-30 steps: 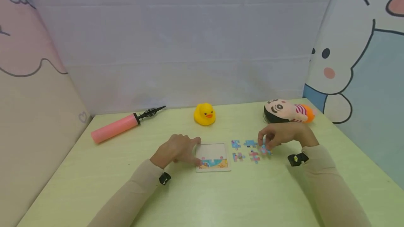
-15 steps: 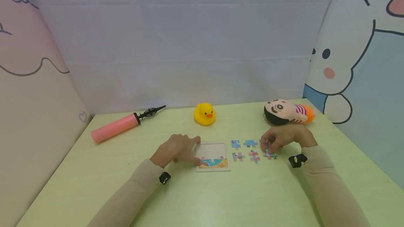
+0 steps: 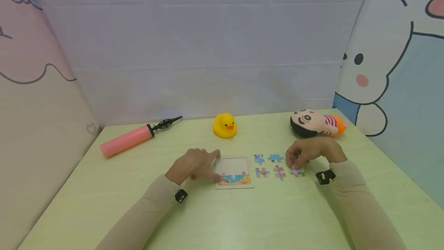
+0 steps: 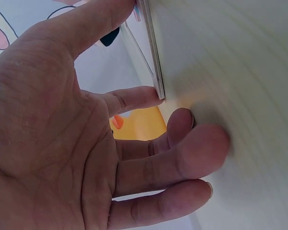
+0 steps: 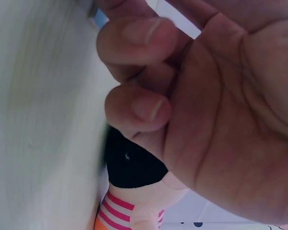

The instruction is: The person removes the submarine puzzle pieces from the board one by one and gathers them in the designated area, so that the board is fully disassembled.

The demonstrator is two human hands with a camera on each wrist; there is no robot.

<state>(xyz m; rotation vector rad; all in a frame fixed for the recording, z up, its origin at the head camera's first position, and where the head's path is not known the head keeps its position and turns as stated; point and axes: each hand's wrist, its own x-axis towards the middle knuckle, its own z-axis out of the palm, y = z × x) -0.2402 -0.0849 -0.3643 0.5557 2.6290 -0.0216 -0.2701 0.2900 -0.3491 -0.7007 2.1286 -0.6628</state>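
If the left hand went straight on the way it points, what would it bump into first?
Most likely the flat, square, pale puzzle tray with a colourful bottom strip. The left hand seems to touch its left edge, though depth is hard to judge.

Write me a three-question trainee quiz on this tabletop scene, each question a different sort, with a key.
1. Which hand touches the edge of the jigsaw tray?
2. True or false: in the head view, the yellow rubber duck is between the pink balloon pump and the doll, going left to right.
3. Seen from the head, where do the loose jigsaw pieces lie? A) left of the tray; B) right of the tray; C) beyond its far edge.

Key: 1. The left hand. 2. True. 3. B.
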